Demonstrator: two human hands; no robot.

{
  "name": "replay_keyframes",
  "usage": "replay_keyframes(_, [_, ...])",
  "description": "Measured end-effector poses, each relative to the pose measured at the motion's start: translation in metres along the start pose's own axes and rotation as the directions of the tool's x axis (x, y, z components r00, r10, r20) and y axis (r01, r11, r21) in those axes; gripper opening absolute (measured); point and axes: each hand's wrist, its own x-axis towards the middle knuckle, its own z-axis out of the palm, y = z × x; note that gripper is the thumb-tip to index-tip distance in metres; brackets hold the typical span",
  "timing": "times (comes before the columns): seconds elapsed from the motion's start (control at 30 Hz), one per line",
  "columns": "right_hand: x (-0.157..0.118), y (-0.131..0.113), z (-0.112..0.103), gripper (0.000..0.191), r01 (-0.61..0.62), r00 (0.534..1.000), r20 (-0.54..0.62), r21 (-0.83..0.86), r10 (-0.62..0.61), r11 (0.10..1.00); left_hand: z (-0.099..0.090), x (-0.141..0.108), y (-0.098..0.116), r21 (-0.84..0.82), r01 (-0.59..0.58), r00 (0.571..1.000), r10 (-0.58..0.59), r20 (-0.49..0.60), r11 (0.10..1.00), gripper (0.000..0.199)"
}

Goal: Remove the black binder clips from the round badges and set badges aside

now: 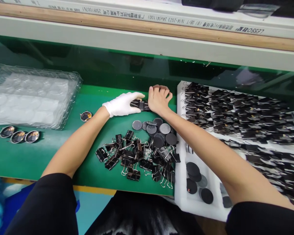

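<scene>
My left hand (pixel 123 103), in a white glove, is wrapped around the left end of a black binder clip (pixel 135 103). Against the right end of this black piece presses my bare right hand (pixel 159 100), with its fingers bent and partly spread; its exact hold is hidden. Whether one clip or two lie between the hands cannot be made out. Just below them are several dark round discs (pixel 165 128). A heap of loose black binder clips (pixel 128 155) with wire handles lies nearer to me on the green table (pixel 88 153).
A white foam tray (pixel 182 192) at the right holds rows of clips (pixel 245 112) and dark discs (pixel 193 169). Clear plastic trays (pixel 74 78) stand at the left. Several round metal-rimmed pieces (pixel 18 137) lie nearby, one (pixel 86 116) by my left forearm. A ledge (pixel 137 39) runs behind.
</scene>
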Motion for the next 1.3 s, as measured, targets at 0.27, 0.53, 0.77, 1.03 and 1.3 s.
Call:
replay_keyframes(0.27, [-0.001, -0.004, 0.000, 0.060, -0.008, 1.000, -0.013, 0.038, 0.009, 0.999, 0.005, -0.003, -0.003, 0.028, 0.000, 1.000, 0.000, -0.022, 1.000, 0.079])
replay_keyframes(0.53, [0.022, -0.002, -0.043, 0.064, -0.156, 0.972, 0.234, 0.512, 0.038, 0.844, 0.011, 0.001, -0.006, -0.127, 0.059, 0.965, -0.089, -0.248, 0.990, 0.041])
replay_keyframes(0.77, [0.001, 0.016, -0.059, 0.025, 0.036, 0.819, 0.423, 0.637, -0.388, 0.770, 0.009, 0.002, 0.011, -0.240, 0.191, 0.897, -0.269, -0.352, 0.952, 0.057])
replay_keyframes(1.03, [-0.010, 0.020, -0.050, 0.023, 0.127, 0.858, 0.350, 0.565, -0.376, 0.815, 0.012, 0.001, 0.008, 0.389, 0.239, 0.960, -0.157, -0.231, 0.890, 0.058])
replay_keyframes(1.3, [-0.019, 0.013, -0.058, 0.022, 0.199, 0.876, 0.316, 0.452, -0.365, 0.869, 0.016, -0.002, 0.004, 0.438, 0.178, 0.976, -0.102, -0.191, 0.881, 0.049])
